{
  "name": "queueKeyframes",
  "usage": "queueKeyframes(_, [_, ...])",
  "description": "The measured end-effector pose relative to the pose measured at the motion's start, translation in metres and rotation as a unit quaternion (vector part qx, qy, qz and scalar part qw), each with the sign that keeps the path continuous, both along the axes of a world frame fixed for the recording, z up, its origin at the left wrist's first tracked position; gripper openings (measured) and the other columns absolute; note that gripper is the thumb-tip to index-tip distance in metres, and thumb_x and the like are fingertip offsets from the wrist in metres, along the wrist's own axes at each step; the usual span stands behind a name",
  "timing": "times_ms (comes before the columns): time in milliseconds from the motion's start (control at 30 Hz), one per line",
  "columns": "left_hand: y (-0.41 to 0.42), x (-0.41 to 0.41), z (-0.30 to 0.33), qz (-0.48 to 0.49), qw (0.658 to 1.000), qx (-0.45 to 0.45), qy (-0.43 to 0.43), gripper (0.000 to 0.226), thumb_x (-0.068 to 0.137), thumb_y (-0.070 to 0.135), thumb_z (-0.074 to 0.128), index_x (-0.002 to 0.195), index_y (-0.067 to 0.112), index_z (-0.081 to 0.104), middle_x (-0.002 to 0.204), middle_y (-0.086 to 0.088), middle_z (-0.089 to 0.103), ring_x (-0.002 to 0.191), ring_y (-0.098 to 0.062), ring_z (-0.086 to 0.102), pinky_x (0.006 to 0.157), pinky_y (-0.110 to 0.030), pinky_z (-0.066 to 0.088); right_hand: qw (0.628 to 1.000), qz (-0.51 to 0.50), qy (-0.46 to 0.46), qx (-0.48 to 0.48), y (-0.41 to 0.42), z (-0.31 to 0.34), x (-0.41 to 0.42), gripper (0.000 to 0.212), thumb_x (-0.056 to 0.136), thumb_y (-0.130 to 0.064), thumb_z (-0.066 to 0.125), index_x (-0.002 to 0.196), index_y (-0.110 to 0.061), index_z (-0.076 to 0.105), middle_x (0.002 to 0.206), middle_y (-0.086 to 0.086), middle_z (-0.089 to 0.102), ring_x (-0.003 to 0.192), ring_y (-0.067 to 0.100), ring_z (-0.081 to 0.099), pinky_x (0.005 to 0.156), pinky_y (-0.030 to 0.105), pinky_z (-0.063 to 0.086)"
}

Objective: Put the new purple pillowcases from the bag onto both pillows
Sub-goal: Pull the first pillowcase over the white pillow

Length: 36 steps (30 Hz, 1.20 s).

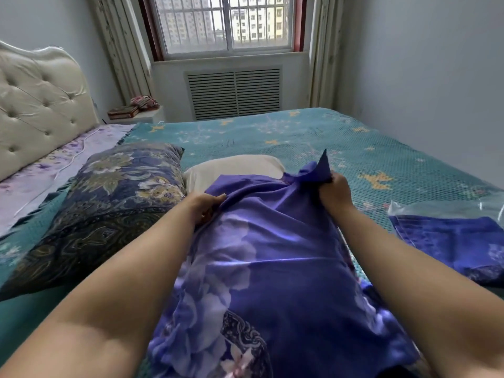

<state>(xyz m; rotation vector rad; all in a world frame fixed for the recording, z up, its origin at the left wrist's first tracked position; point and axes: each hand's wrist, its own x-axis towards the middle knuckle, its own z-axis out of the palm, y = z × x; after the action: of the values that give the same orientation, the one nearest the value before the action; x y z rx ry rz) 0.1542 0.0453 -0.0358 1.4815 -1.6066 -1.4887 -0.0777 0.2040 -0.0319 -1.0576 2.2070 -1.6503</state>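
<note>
We are looking down at a purple pillowcase (261,255) with pale flower prints, which is lying over a white pillow (231,169) on the bed (300,137) directly ahead of us. Most of the pillow is sitting inside the case; only its far end is showing bare beyond the open hem.

Our left hand (206,204) is gripping the left side of that hem, fingers curled around the cloth's edge. Our right hand (334,188) is clenching a bunched corner of the hem on the right, and a point of fabric is sticking up above the fist. The case is stretching between the 2 hands and running back along our forearms.

To the left, just beside the white pillow, a 2nd pillow (109,211) is lying in a dark floral cover. At the right edge a clear plastic bag (450,207) is resting on the teal bedspread, with another folded purple pillowcase (458,244) partly under it (whether it is inside the bag, we cannot tell).

We are finding no readable writing or labels anywhere.
</note>
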Motion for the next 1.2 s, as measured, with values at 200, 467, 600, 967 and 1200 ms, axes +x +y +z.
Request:
queueKeyframes(200, [-0.048,0.016,0.013,0.241,0.927,-0.286,0.032,0.031,0.095,0.016,0.047,0.119,-0.004,0.05,0.119,-0.022,0.058,0.112,-0.033,0.055,0.089,-0.031,0.037,0.999,-0.04,-0.031,-0.021,-0.047,0.021,-0.036,0.027,0.078,0.008,0.043,0.095,0.002,0.062,0.086,0.011,0.057,0.083,0.019,0.051,0.067,0.029,0.036])
queueKeyframes(467, [-0.044,0.023,-0.051,-0.036,0.977,-0.167,-0.128,0.126,0.068,0.05,0.077,0.149,0.008,-0.009,0.157,-0.016,-0.008,0.146,-0.024,-0.004,0.119,-0.038,0.006,0.947,0.152,0.039,0.281,-0.066,-0.016,-0.019,0.11,0.084,-0.038,0.068,0.149,-0.016,-0.018,0.157,0.007,0.014,0.141,0.026,0.027,0.111,0.03,0.024])
queueKeyframes(600, [-0.007,0.024,-0.043,-0.064,0.909,-0.339,-0.235,0.081,0.086,0.036,0.065,0.148,0.009,0.021,0.155,-0.017,0.006,0.144,-0.03,0.012,0.113,-0.039,0.02,0.954,0.118,0.102,0.257,-0.041,-0.03,-0.008,0.079,0.089,-0.042,0.058,0.149,-0.011,0.017,0.151,0.012,0.031,0.136,0.027,0.035,0.109,0.03,0.026])
queueKeyframes(967, [0.127,0.046,-0.073,-0.234,0.825,-0.42,-0.296,0.093,0.069,0.078,0.011,0.15,0.032,0.014,0.159,0.003,0.01,0.146,-0.021,0.006,0.117,-0.047,0.016,0.908,0.237,0.15,0.311,0.086,-0.05,0.029,0.096,0.077,-0.062,0.061,0.151,-0.023,0.014,0.158,0.001,0.016,0.144,0.016,0.017,0.119,0.032,0.014])
queueKeyframes(1200, [0.144,0.098,-0.093,-0.029,0.992,-0.04,-0.12,0.148,0.033,0.088,0.061,0.151,0.015,0.009,0.154,-0.012,0.022,0.139,-0.028,0.028,0.116,-0.039,0.023,0.888,0.256,-0.144,0.354,0.161,-0.089,0.016,0.089,0.064,-0.077,0.061,0.129,-0.017,0.051,0.125,-0.004,0.062,0.108,0.011,0.062,0.098,0.032,0.048])
